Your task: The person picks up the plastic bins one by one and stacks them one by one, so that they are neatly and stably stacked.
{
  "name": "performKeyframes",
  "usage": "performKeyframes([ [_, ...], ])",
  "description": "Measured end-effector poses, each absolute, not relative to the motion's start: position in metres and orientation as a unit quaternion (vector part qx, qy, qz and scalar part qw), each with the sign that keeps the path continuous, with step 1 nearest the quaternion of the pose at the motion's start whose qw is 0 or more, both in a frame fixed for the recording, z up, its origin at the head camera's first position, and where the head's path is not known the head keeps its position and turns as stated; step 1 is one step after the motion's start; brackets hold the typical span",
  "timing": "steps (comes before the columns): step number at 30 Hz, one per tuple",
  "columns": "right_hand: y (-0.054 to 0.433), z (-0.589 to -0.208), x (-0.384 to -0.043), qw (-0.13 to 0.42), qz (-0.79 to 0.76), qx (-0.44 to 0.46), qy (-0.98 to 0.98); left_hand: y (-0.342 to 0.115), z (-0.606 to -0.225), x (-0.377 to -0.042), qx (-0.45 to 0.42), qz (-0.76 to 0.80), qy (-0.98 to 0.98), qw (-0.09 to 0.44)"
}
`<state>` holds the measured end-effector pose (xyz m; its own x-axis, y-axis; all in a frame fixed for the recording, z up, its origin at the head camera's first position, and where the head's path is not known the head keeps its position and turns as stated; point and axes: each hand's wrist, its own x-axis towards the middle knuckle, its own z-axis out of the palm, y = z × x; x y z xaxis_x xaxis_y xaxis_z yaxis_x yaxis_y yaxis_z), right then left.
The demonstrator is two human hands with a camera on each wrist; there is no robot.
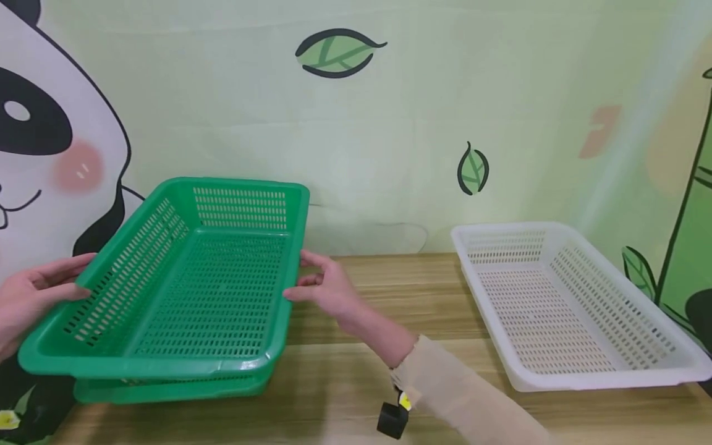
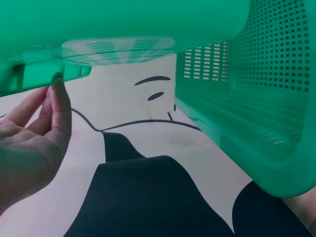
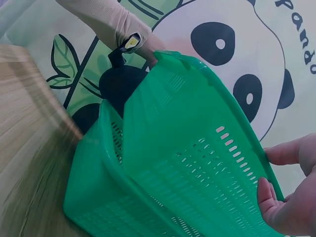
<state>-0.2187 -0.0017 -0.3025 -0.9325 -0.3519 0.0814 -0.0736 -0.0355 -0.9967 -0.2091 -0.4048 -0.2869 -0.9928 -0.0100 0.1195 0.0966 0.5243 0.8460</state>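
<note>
My left hand (image 1: 39,298) grips the left rim of an upper green plastic basket (image 1: 167,369), and my right hand (image 1: 329,288) pinches its right rim between thumb and fingers. The basket is slotted, rectangular and holds nothing. Beneath it, a second green basket (image 1: 172,392) shows only along its front edge in the head view. Seen from the right wrist, the upper basket (image 3: 197,148) is tilted and raised partly out of the lower basket (image 3: 91,177). In the left wrist view, fingertips of the left hand (image 2: 42,133) meet the upper rim.
A white slotted basket (image 1: 508,346) stands at the right of the wooden table (image 1: 345,383). Behind the table hangs a pale green cloth (image 1: 389,111) printed with a panda and leaves. A small black cube (image 1: 392,420) dangles at my right cuff.
</note>
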Motion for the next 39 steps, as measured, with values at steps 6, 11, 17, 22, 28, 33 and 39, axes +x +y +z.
performKeyframes([
  [6,-0.007,-0.307,-0.222,0.101,-0.718,-0.16,0.67,-0.409,-0.29,-0.21,-0.038,-0.462,-0.883,0.076],
  [11,-0.011,-0.313,-0.227,0.103,-0.717,-0.155,0.672,-0.412,-0.293,-0.212,-0.035,-0.456,-0.886,0.076],
  [17,-0.012,-0.322,-0.23,0.11,-0.712,-0.151,0.677,-0.415,-0.3,-0.212,-0.033,-0.468,-0.882,0.045],
  [22,-0.01,-0.325,-0.231,0.116,-0.709,-0.151,0.68,-0.417,-0.309,-0.212,-0.025,-0.447,-0.894,0.031],
  [28,-0.008,-0.329,-0.235,0.124,-0.696,-0.142,0.693,-0.419,-0.322,-0.212,-0.01,-0.392,-0.92,0.019],
  [33,-0.005,-0.334,-0.237,0.129,-0.695,-0.145,0.692,-0.42,-0.33,-0.213,-0.004,-0.363,-0.932,-0.001],
  [39,-0.001,-0.339,-0.237,0.138,-0.698,-0.143,0.688,-0.425,-0.343,-0.214,-0.001,-0.364,-0.931,-0.035],
])
